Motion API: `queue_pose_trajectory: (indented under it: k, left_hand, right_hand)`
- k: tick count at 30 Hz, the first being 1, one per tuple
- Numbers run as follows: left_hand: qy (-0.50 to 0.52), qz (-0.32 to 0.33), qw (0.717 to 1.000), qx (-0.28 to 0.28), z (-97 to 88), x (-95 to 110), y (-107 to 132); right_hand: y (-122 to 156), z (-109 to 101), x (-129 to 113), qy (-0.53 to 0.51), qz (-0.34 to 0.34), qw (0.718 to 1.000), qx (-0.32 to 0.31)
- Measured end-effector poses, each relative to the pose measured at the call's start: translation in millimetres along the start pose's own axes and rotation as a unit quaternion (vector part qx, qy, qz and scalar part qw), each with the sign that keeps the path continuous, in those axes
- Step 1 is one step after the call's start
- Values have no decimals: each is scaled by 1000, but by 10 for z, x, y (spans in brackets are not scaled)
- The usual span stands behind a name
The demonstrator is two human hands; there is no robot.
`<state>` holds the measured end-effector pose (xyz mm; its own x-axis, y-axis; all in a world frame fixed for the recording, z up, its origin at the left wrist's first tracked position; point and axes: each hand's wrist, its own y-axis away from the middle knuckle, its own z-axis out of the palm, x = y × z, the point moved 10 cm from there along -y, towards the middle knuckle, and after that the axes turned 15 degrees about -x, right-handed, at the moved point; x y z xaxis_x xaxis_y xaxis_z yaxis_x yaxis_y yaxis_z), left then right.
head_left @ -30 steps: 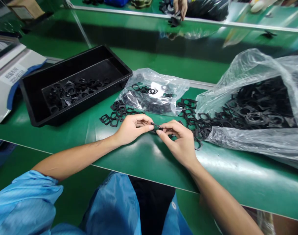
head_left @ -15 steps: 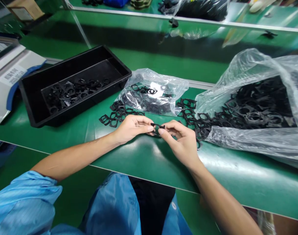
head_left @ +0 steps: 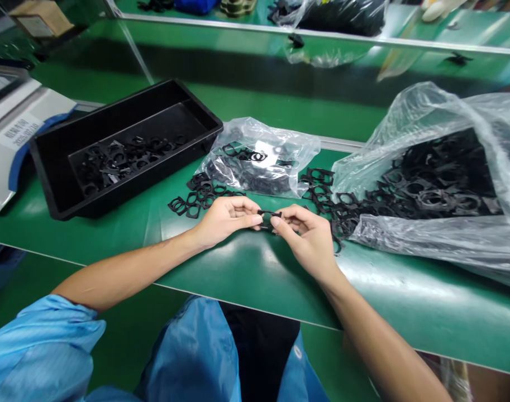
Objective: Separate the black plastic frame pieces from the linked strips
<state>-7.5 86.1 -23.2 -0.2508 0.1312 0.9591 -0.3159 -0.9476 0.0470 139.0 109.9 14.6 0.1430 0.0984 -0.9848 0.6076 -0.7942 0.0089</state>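
Observation:
A small black plastic frame part (head_left: 268, 215) is pinched between my two hands just above the green table (head_left: 246, 273). My left hand (head_left: 225, 219) grips its left end with thumb and fingers curled. My right hand (head_left: 307, 237) grips its right end the same way. Loose black frame parts (head_left: 196, 196) lie just beyond my left hand. More of them (head_left: 328, 195) spill from a large clear bag (head_left: 439, 173) beyond my right hand.
A black tray (head_left: 112, 120) holding several black parts stands at the left. A smaller clear bag (head_left: 263, 153) of parts lies behind my hands. A white machine (head_left: 12, 134) sits at the far left. A raised green shelf (head_left: 280, 50) runs across the back.
The black part has turned from edge-on to flatter between my fingers. A co-worker's hand at the top of the far shelf has gone from view. My hands stayed in place.

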Motion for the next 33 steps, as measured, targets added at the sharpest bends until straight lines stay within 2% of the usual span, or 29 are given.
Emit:
queue_pose_trajectory:
  k: [12,24,29,33]
  left_hand:
    - [-30,-2,1000,1,-16,11,-1]
    - [-22,13,999,48,-74,73,24]
    - [-13,18,997,72,-108,94,40]
    - [-4,18,998,62,-83,97,31]
  right_hand:
    - [-6,31,6,-17,10,1000,-11]
    - [-23,18,8,-2,5,1000,-18]
    - [-22,1,-80,124,-19,992,-25]
    - [-17,139,-118,269,-40,960,-69]
